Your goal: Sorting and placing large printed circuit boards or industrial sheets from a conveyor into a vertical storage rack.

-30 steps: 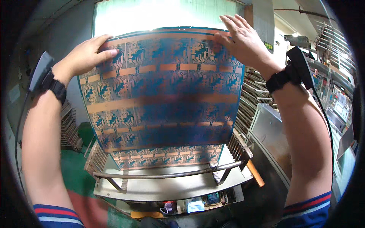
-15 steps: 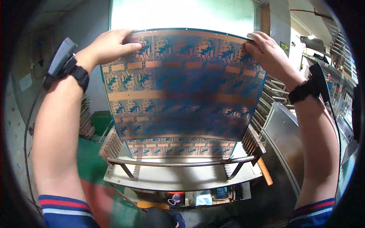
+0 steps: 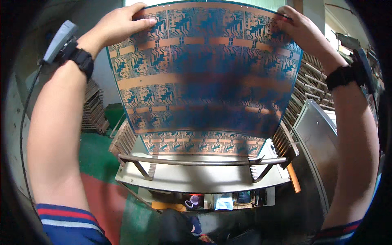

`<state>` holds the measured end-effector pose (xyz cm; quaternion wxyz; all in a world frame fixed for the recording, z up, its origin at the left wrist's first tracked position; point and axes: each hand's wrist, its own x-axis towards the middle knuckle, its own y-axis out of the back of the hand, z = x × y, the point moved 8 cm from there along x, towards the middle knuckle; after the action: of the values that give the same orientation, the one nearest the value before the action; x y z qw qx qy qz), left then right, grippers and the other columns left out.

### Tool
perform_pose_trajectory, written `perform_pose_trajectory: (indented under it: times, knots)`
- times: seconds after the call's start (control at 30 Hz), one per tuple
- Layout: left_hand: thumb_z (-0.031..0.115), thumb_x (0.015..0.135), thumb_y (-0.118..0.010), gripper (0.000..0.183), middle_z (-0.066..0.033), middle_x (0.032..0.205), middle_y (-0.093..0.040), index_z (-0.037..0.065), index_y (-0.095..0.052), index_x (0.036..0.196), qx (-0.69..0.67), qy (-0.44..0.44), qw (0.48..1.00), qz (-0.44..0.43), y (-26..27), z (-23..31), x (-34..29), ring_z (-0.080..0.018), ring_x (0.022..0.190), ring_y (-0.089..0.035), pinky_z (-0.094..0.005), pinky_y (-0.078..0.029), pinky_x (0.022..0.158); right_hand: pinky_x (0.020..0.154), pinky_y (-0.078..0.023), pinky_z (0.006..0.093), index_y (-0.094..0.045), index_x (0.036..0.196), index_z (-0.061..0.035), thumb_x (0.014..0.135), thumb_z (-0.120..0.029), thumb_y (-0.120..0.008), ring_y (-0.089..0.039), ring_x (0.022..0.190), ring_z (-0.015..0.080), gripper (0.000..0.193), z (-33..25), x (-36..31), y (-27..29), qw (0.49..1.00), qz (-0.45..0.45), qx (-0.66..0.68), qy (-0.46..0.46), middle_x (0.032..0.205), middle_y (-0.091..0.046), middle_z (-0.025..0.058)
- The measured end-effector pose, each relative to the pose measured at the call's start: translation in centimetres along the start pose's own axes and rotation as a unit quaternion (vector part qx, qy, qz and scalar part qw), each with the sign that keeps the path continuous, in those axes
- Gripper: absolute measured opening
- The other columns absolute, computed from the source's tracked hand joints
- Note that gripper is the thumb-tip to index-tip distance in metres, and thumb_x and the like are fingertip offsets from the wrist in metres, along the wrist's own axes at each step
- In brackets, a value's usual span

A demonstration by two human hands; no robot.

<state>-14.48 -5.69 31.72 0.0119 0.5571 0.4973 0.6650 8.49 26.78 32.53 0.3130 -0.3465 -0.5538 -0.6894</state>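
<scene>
Between my two hands is a large circuit board panel (image 3: 147, 81), copper coloured with blue-green trace patterns in rows. At its upper left corner my left hand (image 3: 122, 24) grips the edge, thumb on the near face. The upper right corner is pinched by my right hand (image 3: 298, 26), its fingertips partly over the rim. The panel stands tilted above a rack (image 3: 204, 162) with slotted sides and a metal front bar. Behind that bar a second patterned panel (image 3: 196, 146) shows below the held one's lower edge. Shadow darkens the middle of the held panel.
The rack rests on a pale table (image 3: 196, 179); a lower shelf holds a purple item (image 3: 192, 201) and a blue-white packet (image 3: 223, 203). More slotted racks stand at left (image 3: 94, 108) and right (image 3: 310, 87). A grey metal cabinet (image 3: 316, 134) is at right.
Both hands and the held panel sit higher in the picture, and the panel looks larger. The whole view has shifted slightly; the grip at both corners stays the same.
</scene>
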Motion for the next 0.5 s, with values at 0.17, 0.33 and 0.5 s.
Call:
perform_pose_trajectory:
  times: [0.17,0.33,0.5]
  knots:
    - [0.051,0.094,-0.067,0.069,-0.0167,0.129,-0.067,0.007,-0.052,0.146,0.003,-0.058,0.998,0.006,0.1,1.5,-0.3,-0.0284,0.123,-0.064,-0.0409,-0.048,0.108,0.088,-0.055,0.0454,-0.065,0.118,-0.0048,0.098,-0.035,-0.063,-0.069,0.103,0.0409,0.036,0.0,-1.9,-1.0,0.997,-0.069,-0.004,0.029,0.107,-0.073,0.0202]
    - [0.049,0.094,-0.067,0.07,-0.0169,0.135,-0.065,0.007,-0.05,0.148,-0.077,-0.05,0.993,-0.077,0.2,2.0,-0.6,-0.0293,0.126,-0.062,-0.0418,-0.048,0.108,0.093,-0.054,0.0465,-0.064,0.121,-0.0009,0.097,-0.04,-0.063,-0.068,0.107,0.0418,0.046,-0.7,-2.1,0.0,0.995,-0.072,-0.058,0.03,0.112,-0.071,0.0229]
    - [0.038,0.095,-0.068,0.064,-0.0174,0.132,-0.066,0.008,-0.049,0.148,-0.065,-0.029,0.994,-0.078,-0.6,1.7,-2.0,-0.0301,0.124,-0.063,-0.0427,-0.049,0.106,0.106,-0.046,0.05,-0.063,0.113,-0.0019,0.086,-0.022,-0.073,-0.058,0.121,0.0434,0.035,-8.3,-11.6,2.1,0.977,0.143,-0.068,0.142,0.13,-0.061,0.022]
